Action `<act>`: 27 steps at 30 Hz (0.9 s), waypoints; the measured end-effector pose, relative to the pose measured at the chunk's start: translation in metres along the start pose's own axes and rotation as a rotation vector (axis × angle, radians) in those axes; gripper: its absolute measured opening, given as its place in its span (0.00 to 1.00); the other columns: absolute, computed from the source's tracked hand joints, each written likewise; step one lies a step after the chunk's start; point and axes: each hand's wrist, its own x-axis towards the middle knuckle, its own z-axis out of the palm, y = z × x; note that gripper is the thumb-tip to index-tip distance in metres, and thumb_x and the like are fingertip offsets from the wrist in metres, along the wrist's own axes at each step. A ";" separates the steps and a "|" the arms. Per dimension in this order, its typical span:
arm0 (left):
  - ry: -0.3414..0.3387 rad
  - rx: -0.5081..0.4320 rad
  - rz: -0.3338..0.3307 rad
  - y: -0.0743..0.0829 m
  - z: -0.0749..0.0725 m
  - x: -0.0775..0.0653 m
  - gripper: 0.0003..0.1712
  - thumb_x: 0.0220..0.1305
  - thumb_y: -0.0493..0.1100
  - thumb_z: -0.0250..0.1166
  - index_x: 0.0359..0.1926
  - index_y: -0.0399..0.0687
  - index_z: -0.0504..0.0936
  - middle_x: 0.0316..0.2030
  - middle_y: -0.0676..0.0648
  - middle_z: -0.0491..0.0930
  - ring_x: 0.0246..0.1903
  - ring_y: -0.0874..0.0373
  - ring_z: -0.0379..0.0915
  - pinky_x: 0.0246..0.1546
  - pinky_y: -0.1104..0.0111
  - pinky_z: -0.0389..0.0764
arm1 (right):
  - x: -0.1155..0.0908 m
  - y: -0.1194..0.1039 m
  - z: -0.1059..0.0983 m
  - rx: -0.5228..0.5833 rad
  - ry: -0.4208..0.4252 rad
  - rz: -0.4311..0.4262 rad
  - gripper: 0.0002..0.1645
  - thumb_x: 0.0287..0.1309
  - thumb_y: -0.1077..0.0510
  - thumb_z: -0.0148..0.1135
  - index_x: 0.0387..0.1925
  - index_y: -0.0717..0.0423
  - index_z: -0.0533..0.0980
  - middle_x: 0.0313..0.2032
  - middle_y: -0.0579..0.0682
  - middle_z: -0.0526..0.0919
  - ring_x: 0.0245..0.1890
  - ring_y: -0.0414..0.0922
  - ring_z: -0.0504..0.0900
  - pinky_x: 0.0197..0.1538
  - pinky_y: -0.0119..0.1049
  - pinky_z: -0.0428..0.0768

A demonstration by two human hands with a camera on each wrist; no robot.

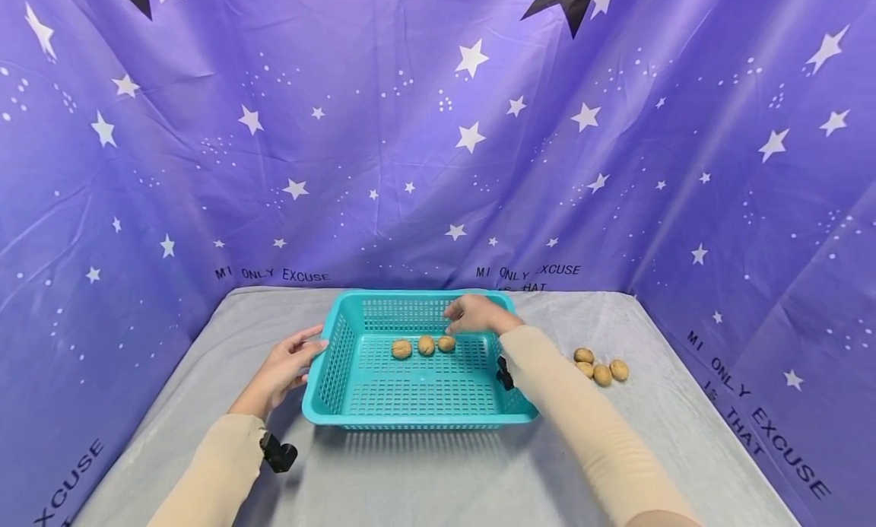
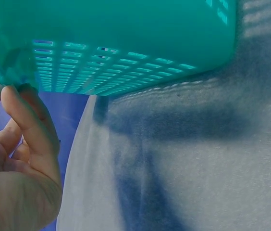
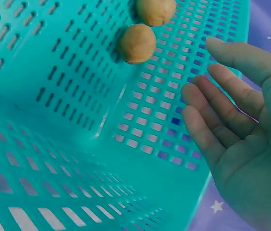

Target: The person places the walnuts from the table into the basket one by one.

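Observation:
A turquoise plastic basket (image 1: 417,420) with slotted walls stands on the grey cloth. Three walnuts, the left one (image 1: 401,350), the middle one (image 1: 426,346) and the right one (image 1: 446,344), lie in a row on its floor toward the back. My left hand (image 1: 284,369) pinches the basket's left rim between thumb and fingers, as the left wrist view shows from below. Over the back right of the basket hovers my right hand (image 1: 475,315), its relaxed fingers (image 3: 227,98) apart from the walnuts and nothing held in them. Two walnuts also show in the right wrist view.
Several more walnuts (image 1: 602,374) lie grouped on the grey cloth (image 1: 424,481) right of the basket, near my right forearm. A purple curtain (image 1: 404,154) with white stars hangs behind the table and along both sides.

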 end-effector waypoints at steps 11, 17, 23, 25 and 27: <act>-0.006 0.002 0.003 0.000 0.000 0.000 0.39 0.69 0.55 0.66 0.75 0.51 0.64 0.51 0.43 0.77 0.41 0.57 0.83 0.38 0.64 0.83 | -0.014 -0.002 -0.025 0.006 0.019 -0.082 0.26 0.64 0.57 0.69 0.61 0.62 0.77 0.59 0.58 0.80 0.55 0.51 0.80 0.54 0.44 0.80; -0.009 0.000 0.000 0.001 0.001 0.001 0.40 0.69 0.56 0.66 0.75 0.50 0.64 0.51 0.44 0.77 0.41 0.57 0.82 0.38 0.64 0.83 | -0.025 0.001 -0.041 -0.020 0.052 -0.088 0.27 0.64 0.54 0.68 0.62 0.58 0.77 0.59 0.57 0.79 0.56 0.51 0.80 0.55 0.46 0.79; -0.012 0.000 -0.003 0.001 0.000 0.001 0.39 0.68 0.56 0.66 0.75 0.51 0.64 0.51 0.44 0.77 0.41 0.56 0.83 0.38 0.63 0.83 | -0.035 0.014 -0.053 -0.003 0.090 -0.083 0.27 0.66 0.54 0.67 0.63 0.60 0.76 0.60 0.59 0.78 0.56 0.52 0.80 0.56 0.48 0.79; -0.011 0.000 -0.004 0.001 0.000 0.001 0.39 0.69 0.56 0.66 0.75 0.51 0.64 0.51 0.44 0.77 0.41 0.56 0.83 0.38 0.63 0.83 | -0.039 0.018 -0.058 -0.002 0.104 -0.086 0.26 0.66 0.55 0.66 0.62 0.61 0.76 0.59 0.61 0.78 0.56 0.53 0.80 0.55 0.48 0.79; -0.008 0.003 -0.007 0.001 -0.001 0.001 0.40 0.68 0.56 0.67 0.75 0.51 0.64 0.51 0.44 0.77 0.41 0.56 0.82 0.38 0.63 0.83 | -0.044 0.022 -0.062 -0.011 0.114 -0.087 0.27 0.66 0.56 0.66 0.62 0.62 0.76 0.59 0.61 0.78 0.56 0.54 0.80 0.55 0.48 0.79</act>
